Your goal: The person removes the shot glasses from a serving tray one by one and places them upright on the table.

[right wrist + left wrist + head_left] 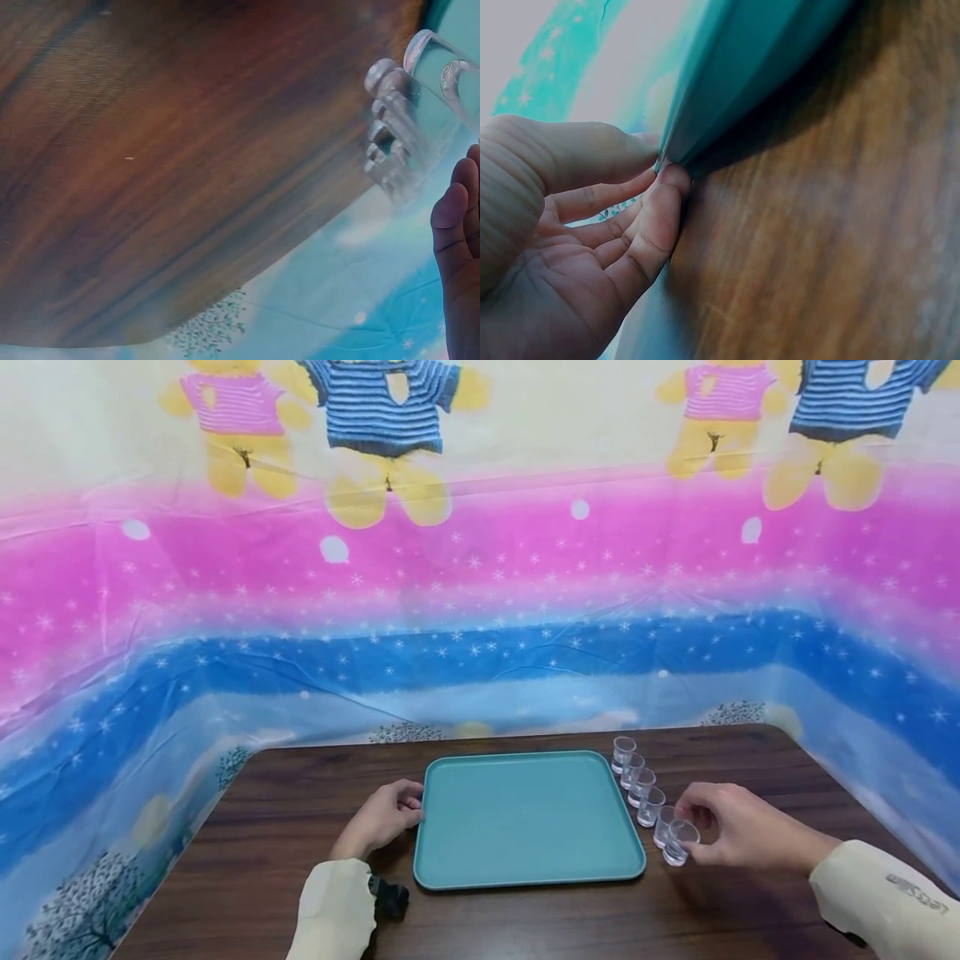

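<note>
A teal rectangular tray [528, 818] lies on the wooden table, and my left hand [381, 817] is at its left edge. In the left wrist view the thumb and fingers of that hand [592, 217] pinch the tray's rim [727, 82]. Several small clear shot glasses [642, 787] stand upright in a slanting row along the tray's right side. My right hand [738, 828] holds the nearest shot glass [678, 843] between thumb and fingers. That glass [439, 64] also shows in the right wrist view, where only some fingers [450, 206] are visible.
The dark wooden table [247, 852] has its far edge against a printed cloth backdrop [480, 568]. A small black object [390, 899] is at the left sleeve's cuff.
</note>
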A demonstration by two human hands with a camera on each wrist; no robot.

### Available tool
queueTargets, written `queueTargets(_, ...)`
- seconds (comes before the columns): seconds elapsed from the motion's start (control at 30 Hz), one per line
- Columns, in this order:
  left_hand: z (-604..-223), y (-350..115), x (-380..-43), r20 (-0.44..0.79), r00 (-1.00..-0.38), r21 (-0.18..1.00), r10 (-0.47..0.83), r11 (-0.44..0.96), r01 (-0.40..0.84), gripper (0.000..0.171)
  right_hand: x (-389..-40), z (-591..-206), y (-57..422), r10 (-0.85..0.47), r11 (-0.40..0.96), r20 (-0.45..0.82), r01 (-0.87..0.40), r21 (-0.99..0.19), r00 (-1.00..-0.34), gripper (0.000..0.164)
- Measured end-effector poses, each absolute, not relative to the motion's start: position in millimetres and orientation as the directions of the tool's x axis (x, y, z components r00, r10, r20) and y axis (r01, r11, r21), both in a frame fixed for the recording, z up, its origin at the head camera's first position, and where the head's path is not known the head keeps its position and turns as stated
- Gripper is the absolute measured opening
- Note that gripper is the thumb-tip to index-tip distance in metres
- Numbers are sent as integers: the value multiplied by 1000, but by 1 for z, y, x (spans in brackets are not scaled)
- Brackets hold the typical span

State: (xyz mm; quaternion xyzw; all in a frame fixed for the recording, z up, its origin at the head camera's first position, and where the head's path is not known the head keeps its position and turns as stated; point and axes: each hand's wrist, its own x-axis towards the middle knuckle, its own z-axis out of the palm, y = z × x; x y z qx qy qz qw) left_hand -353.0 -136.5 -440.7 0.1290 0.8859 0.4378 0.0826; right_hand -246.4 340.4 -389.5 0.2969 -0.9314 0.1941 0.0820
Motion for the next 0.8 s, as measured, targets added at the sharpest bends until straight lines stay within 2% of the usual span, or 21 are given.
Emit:
queueTargets(0.47, -440, -146, -349, -41, -958, 802, 283, 581, 137, 38, -247, -405, 337, -508, 742, 234, -559, -371, -829, 24)
queueTargets(0.8, -441, -146, -349, -50, -958, 813, 281, 569, 125, 38, -249, -407, 336, -507, 750, 251, -566, -342, -825, 22)
